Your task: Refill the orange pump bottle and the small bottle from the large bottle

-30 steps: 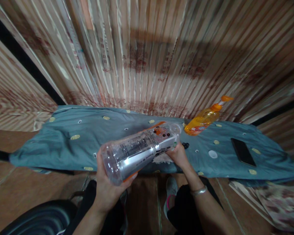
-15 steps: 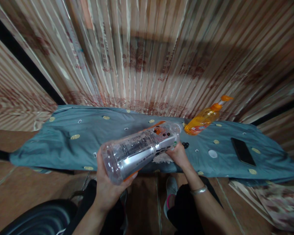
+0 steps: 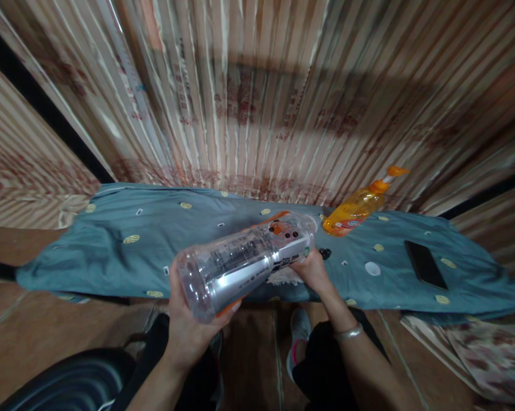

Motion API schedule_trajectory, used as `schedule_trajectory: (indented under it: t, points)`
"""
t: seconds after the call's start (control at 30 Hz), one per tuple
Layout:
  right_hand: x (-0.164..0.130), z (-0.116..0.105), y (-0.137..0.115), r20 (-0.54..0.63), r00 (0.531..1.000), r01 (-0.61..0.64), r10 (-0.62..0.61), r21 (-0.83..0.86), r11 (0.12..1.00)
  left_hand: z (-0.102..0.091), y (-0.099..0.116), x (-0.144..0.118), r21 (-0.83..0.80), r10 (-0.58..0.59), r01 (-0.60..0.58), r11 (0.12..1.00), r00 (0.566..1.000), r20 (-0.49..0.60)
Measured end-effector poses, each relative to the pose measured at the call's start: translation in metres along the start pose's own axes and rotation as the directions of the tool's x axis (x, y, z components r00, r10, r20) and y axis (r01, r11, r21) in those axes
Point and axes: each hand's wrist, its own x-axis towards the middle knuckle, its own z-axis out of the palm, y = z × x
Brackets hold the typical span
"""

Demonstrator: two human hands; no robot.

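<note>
A large clear plastic bottle [image 3: 244, 265] with a silver, black and orange label lies tilted between my hands, its base at the left and its neck at the upper right. My left hand [image 3: 191, 325] is wrapped around the base end. Near the neck, my right hand [image 3: 311, 268] grips the bottle from below, its fingers partly hidden behind it. A silver bangle [image 3: 348, 333] is on my right wrist. Close behind my right hand lies a small black object [image 3: 325, 253], too small to name. Under the bottle, a whitish ragged patch [image 3: 285, 276] shows on the cloth.
A blue-green patterned cloth [image 3: 112, 251] covers the long low table. On it stand an orange pump bottle [image 3: 351, 211], a white disc [image 3: 373, 269] and a black phone [image 3: 425, 264]. A pleated curtain [image 3: 257, 114] hangs behind. A black ribbed stool [image 3: 77, 379] sits at lower left.
</note>
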Motion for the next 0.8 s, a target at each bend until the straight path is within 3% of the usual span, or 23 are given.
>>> schedule_trajectory:
  t: [0.17, 0.37, 0.5, 0.63, 0.8]
  points:
    - [0.0006, 0.0002, 0.0018, 0.007, 1.0, -0.004, 0.004, -0.001, 1.0, 0.0001, -0.0003, 0.0007, 0.024, 0.045, -0.045, 0.999, 0.999, -0.005]
    - [0.0005, -0.0004, 0.0012, 0.012, 1.0, 0.007, -0.007, -0.017, 1.0, -0.0015, -0.0003, 0.0001, 0.008, 0.012, -0.012, 1.0, 1.0, -0.002]
    - [0.0, -0.0013, -0.0005, 0.017, 1.0, -0.001, 0.001, -0.006, 1.0, -0.0024, 0.0003, 0.0, 0.005, 0.034, -0.034, 0.999, 0.998, 0.045]
    - [-0.0001, -0.0017, -0.0009, 0.009, 1.0, 0.007, -0.007, -0.016, 1.0, -0.002, -0.0005, -0.002, 0.02, -0.008, 0.008, 1.0, 1.0, 0.005]
    - [0.0003, -0.0016, -0.0018, 0.001, 1.0, 0.017, -0.017, -0.017, 1.0, -0.0015, -0.0014, -0.0016, 0.055, 0.04, -0.041, 0.998, 0.999, 0.009]
